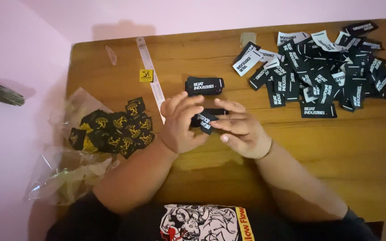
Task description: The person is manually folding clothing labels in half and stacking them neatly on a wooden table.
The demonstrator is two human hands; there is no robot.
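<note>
Both of my hands meet over the middle of the wooden table (318, 147). My left hand (182, 122) and my right hand (240, 127) pinch a small black woven label with white lettering (205, 120) between their fingertips. Just beyond the fingers lies a neat little stack of the same black labels (204, 85). A big loose heap of black and white labels (322, 71) spreads over the far right of the table.
A pile of black labels with yellow marks (115, 129) lies at the left on crumpled clear plastic bags (68, 174). A long white strip (150, 73) and a small yellow tag (146, 75) lie at the back. Pink wall (18, 89) borders the table's left.
</note>
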